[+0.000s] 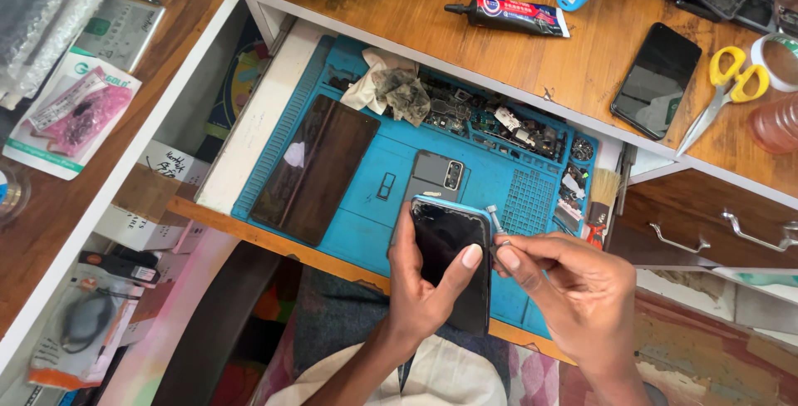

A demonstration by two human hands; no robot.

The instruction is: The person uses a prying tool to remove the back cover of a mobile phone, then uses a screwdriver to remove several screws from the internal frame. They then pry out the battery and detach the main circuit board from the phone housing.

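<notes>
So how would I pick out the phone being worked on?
Find the blue mat in the open drawer. At its near edge the left hand holds a dark phone upright, thumb on the glass. Unlike the phone on the desk, it has a light-blue rim.

Wooden desk point(432, 15) — glue tube point(509, 16), scissors point(723, 90)

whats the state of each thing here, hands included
left hand: gripping the dark phone, thumb on its screen
dark phone: held upright over the blue mat, screen off
right hand: pinching a small metal tool at the phone's edge
small metal tool: held
glue tube: capped, lying flat
yellow scissors: closed
drawer: pulled open
</notes>
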